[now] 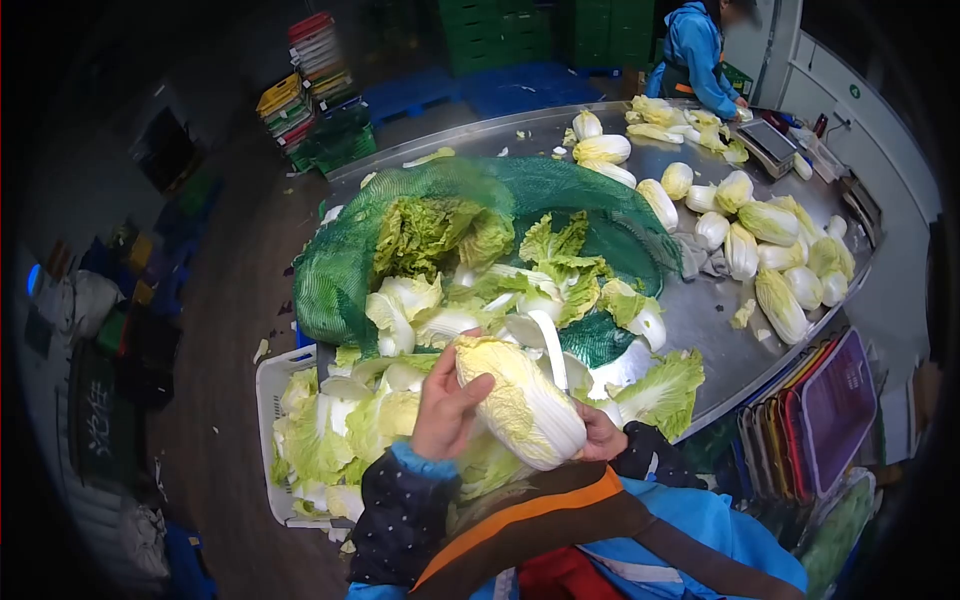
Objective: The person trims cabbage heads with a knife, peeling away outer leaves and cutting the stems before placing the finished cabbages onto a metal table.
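Observation:
A trimmed napa cabbage [520, 405] is held between my two hands, its yellow leafy end toward the left and its white base toward the lower right. My left hand [447, 405] grips the leafy end, thumb across the front. Around the base end are the fingers of my right hand [600, 434], partly hidden behind the cabbage. A white curved strip [553, 350] stands up just behind it. Beyond the hands, a green mesh bag [340, 260] lies open with loose leaves and a leafy head [425, 235] in it.
A white crate [270, 430] of leaves stands at the left below the metal table [700, 360]. Several cabbages [770, 222] lie at the right near a scale [768, 145]. A co-worker in blue [693, 50] stands at the far end. Stacked crates [835, 410] are at the lower right.

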`<state>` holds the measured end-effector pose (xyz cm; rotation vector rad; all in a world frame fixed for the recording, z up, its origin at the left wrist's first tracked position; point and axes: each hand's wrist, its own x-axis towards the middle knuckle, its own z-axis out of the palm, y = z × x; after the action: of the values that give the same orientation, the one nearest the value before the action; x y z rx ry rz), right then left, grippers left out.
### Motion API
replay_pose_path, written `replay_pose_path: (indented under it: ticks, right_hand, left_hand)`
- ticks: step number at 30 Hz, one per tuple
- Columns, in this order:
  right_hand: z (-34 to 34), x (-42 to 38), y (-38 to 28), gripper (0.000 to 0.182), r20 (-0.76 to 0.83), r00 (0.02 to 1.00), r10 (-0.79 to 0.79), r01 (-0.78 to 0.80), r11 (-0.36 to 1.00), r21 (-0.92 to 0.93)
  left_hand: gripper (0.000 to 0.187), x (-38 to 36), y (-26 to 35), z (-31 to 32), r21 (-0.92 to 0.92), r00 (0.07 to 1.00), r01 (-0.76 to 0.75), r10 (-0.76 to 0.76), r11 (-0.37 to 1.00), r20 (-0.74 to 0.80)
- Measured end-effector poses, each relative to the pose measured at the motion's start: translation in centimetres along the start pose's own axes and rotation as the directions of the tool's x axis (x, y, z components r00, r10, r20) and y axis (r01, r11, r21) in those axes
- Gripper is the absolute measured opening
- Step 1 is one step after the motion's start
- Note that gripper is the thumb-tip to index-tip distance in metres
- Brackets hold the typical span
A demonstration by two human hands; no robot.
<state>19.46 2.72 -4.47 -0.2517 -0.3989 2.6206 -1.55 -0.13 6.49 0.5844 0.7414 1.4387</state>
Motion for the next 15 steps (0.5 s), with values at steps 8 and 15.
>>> replay_pose_path:
  ticks: [8,15]
  right_hand:
    - [1.8,0.8,0.0,0.081,-0.025,0.961,-0.275,0.262,0.936,-0.235]
    - [2.9,0.0,0.0,0.082,-0.082,0.978,-0.193,0.169,0.958,-0.233]
  left_hand:
    - [0.080,-1.4,0.2,1.3,0.682,0.883,-0.109,0.386,0.724,-0.268]
    - [0.052,-0.8,-3.2,1.6,0.777,0.896,-0.009,0.351,0.630,-0.273]
